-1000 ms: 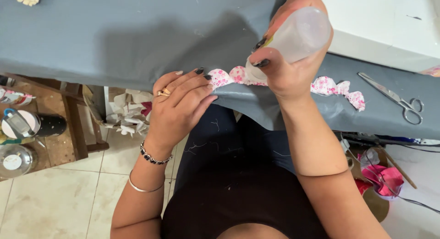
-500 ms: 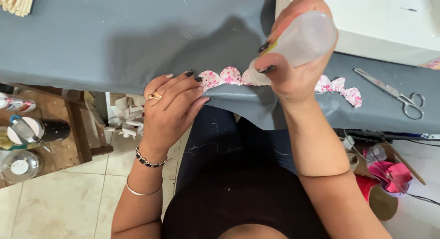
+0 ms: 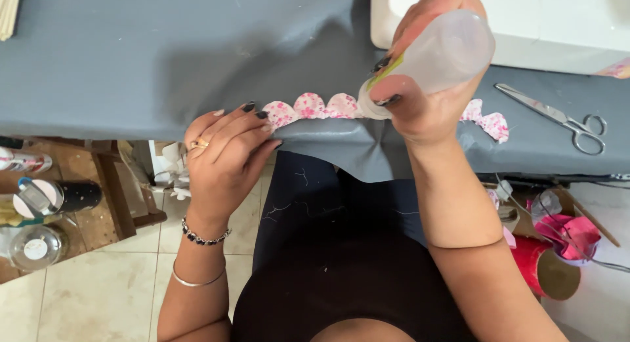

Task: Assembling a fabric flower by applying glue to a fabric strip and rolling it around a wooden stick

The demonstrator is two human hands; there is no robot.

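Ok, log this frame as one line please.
left hand: fingers pressing end of scalloped floral strip | right hand: grip on clear squeeze bottle, nozzle at strip | scissors: on grey cloth, untouched

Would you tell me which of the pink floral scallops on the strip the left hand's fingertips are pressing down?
The leftmost scallop, at the strip's end by the table edge, lies under the left hand. The other scallops sit free, further toward the squeeze bottle in the right hand.

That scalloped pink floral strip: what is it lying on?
The scalloped floral strip lies on a grey cloth draped over the work surface. The left hand pins one end; the right hand, holding a translucent bottle, hides its middle.
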